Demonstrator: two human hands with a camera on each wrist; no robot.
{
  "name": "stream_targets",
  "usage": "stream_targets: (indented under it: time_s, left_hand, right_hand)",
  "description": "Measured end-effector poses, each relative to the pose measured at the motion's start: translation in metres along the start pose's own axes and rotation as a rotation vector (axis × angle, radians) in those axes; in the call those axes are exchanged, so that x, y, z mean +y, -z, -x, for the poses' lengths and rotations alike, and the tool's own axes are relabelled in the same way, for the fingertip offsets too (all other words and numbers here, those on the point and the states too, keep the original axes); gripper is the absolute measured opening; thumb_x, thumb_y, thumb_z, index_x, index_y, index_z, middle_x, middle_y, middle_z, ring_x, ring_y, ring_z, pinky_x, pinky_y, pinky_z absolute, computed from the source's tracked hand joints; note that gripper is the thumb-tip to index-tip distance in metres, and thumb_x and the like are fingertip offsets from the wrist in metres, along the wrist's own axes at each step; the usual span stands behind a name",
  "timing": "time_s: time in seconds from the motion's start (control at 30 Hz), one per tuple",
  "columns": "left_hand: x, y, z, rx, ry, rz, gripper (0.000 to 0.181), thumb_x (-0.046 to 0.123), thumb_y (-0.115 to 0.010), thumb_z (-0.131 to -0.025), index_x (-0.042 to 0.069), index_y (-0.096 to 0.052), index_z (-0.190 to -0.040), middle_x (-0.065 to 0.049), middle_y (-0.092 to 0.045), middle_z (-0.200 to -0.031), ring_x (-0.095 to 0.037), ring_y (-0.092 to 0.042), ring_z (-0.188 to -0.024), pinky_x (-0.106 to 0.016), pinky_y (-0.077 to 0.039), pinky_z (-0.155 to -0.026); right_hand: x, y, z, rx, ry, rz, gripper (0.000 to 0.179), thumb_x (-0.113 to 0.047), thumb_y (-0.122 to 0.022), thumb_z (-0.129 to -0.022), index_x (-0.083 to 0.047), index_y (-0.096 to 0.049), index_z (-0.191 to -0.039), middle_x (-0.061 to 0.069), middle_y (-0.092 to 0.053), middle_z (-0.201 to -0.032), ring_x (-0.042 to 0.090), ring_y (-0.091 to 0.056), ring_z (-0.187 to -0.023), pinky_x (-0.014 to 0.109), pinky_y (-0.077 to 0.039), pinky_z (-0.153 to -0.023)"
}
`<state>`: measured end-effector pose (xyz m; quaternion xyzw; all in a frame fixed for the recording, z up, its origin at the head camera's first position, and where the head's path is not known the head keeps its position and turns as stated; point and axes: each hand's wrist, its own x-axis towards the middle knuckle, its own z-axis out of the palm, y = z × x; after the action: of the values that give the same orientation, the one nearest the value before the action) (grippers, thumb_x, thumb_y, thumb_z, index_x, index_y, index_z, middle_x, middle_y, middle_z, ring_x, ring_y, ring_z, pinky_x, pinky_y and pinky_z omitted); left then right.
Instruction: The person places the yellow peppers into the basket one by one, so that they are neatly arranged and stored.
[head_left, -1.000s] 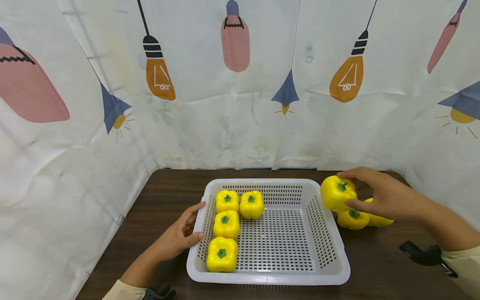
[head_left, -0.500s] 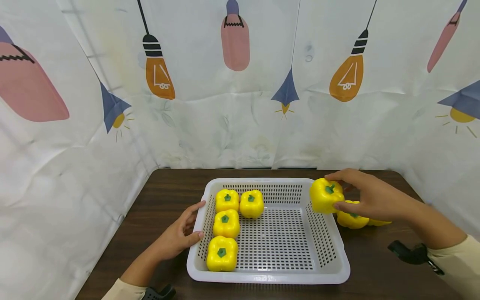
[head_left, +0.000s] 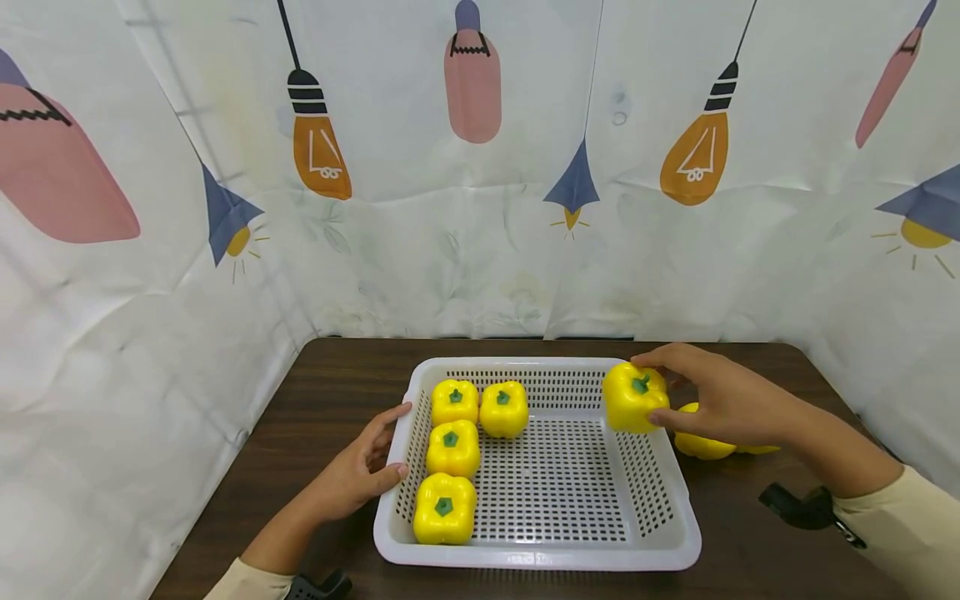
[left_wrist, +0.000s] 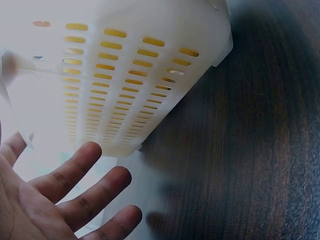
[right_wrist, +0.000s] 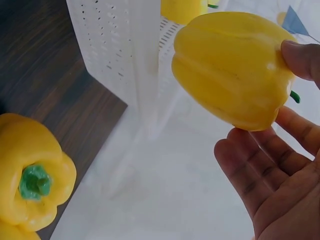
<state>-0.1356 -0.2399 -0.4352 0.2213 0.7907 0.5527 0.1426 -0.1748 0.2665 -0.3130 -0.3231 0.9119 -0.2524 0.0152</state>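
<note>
Beige sleeves lie nearest. The left hand, fingers loosely extended, rests at the left rim of a white basket. Four yellow peppers stand inside along it: three in line, one beside the farthest. Outside the right wall, another pepper and a mostly hidden yellow thing lie on the table. Near the far right corner, the right hand grips a raised pepper between thumb and fingers. Behind hangs a printed sheet.

Where I stand, diffuse light covers the backdrop and sets small highlights on the held pepper, while the left wrist view overexposes beside the basket and renders the dark tabletop grainy.
</note>
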Motion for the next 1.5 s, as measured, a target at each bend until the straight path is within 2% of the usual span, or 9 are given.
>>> stream_targets:
  time_s: [0.33, 0.6, 1.0, 1.33, 1.5]
  left_hand:
    - [0.000, -0.001, 0.000, -0.002, 0.007, 0.004, 0.079, 0.013, -0.061, -0.099, 0.017, -0.013, -0.162, -0.032, -0.043, -0.148, -0.036, -0.062, -0.114, -0.034, -0.060, -0.082]
    - [0.001, -0.001, 0.000, -0.001, 0.005, 0.002, 0.079, 0.013, -0.061, -0.100, 0.016, -0.013, -0.162, -0.032, -0.044, -0.147, -0.036, -0.064, -0.112, -0.034, -0.060, -0.081]
    - [0.001, 0.000, 0.001, -0.004, 0.015, 0.009, 0.079, 0.013, -0.061, -0.100, 0.017, -0.012, -0.162, -0.033, -0.042, -0.149, -0.035, -0.064, -0.111, -0.034, -0.060, -0.080]
    - [0.001, 0.000, 0.001, -0.003, 0.023, 0.016, 0.080, 0.015, -0.062, -0.100, 0.017, -0.012, -0.162, -0.033, -0.041, -0.149, -0.036, -0.064, -0.111, -0.034, -0.060, -0.080]
    - [0.002, -0.001, 0.001, -0.002, 0.028, 0.014, 0.080, 0.015, -0.062, -0.100, 0.017, -0.012, -0.162, -0.032, -0.041, -0.150, -0.035, -0.064, -0.111, -0.034, -0.060, -0.080]
  right_hand:
    - [-0.009, -0.006, -0.007, 0.002, 0.001, 0.040, 0.068, -0.051, -0.078, -0.087, -0.016, -0.056, -0.141, -0.001, -0.058, -0.133, 0.011, -0.061, -0.101, 0.031, -0.058, -0.083]
    - [-0.016, -0.010, -0.014, -0.013, -0.005, 0.076, 0.069, -0.045, -0.083, -0.085, -0.015, -0.057, -0.142, -0.001, -0.058, -0.136, 0.016, -0.062, -0.103, 0.039, -0.057, -0.086]
    - [-0.023, -0.020, -0.027, -0.039, 0.015, 0.090, 0.066, -0.038, -0.085, -0.085, -0.017, -0.057, -0.141, -0.004, -0.058, -0.136, 0.013, -0.060, -0.109, 0.037, -0.057, -0.087]
    - [-0.032, -0.026, -0.036, -0.065, 0.022, 0.095, 0.068, -0.045, -0.083, -0.085, -0.020, -0.057, -0.142, -0.008, -0.057, -0.135, 0.012, -0.058, -0.108, 0.037, -0.056, -0.087]
    - [-0.037, -0.027, -0.039, -0.069, 0.047, 0.106, 0.068, -0.043, -0.084, -0.085, -0.019, -0.056, -0.143, -0.009, -0.057, -0.135, 0.010, -0.058, -0.109, 0.034, -0.055, -0.087]
